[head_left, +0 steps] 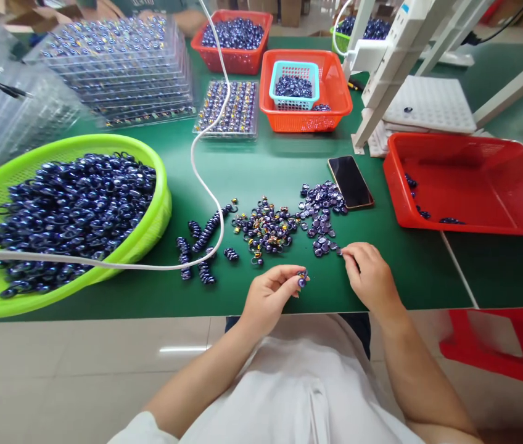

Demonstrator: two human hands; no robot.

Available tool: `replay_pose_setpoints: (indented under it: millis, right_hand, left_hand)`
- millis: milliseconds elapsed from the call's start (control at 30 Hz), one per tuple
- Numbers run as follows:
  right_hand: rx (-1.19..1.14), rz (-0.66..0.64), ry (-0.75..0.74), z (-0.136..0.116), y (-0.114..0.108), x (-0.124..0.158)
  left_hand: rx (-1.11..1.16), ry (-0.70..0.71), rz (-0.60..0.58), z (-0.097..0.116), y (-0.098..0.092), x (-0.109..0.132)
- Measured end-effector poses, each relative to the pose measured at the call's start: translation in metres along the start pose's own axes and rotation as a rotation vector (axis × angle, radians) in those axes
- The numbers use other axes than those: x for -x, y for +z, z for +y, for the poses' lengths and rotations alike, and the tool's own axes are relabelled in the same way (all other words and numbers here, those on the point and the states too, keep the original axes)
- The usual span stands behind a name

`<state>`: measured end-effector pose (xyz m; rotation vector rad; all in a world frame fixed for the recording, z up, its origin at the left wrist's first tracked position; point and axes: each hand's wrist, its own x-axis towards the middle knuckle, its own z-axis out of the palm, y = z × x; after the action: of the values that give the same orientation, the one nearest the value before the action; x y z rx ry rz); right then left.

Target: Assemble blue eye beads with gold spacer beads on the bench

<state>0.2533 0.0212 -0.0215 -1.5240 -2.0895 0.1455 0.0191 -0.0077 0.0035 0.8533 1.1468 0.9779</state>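
Observation:
My left hand is closed in a pinch on a small dark-blue glossy piece just above the green table's front edge. My right hand reaches left with pinched fingertips touching a flat blue piece at the edge of a loose pile of blue pieces. Left of that pile lies a heap of blue pieces with gold rings. Further left lie short stacked rows of blue pieces.
A lime-green basket full of blue pieces sits left, crossed by a white cable. A phone lies beside a red tray. Orange and red baskets, filled clear trays and a white frame stand behind.

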Motion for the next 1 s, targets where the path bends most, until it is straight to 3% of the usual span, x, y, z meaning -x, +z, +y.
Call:
replay_pose_setpoints:
  millis: [233,433,533,667,833,1000]
  right_hand:
    - [-0.044,0.081,0.071,-0.001,-0.006,0.001]
    - [0.026,-0.067,-0.008,-0.002,0.0,-0.005]
    - [0.033,-0.036,-0.011,-0.003,0.004,-0.005]
    - [-0.197,-0.007,0.037,-0.017,-0.002,0.002]
    - [-0.544,-0.144,0.07,-0.054,-0.009,0.014]
    - [-0.663,-0.163,0.235,-0.068,-0.005,0.017]
  left_hand:
    - [0.073,-0.019,0.005,-0.003,-0.004,-0.002]
    - [0.09,-0.007,0.009,-0.003,-0.001,-0.003]
    - [0.113,-0.004,0.012,-0.004,-0.001,-0.003]
    - [0.134,0.03,0.018,-0.007,-0.004,-0.004]
    - [0.191,0.031,-0.028,-0.009,-0.001,-0.005]
    - [0.032,0.129,-0.075,-0.005,0.009,0.003]
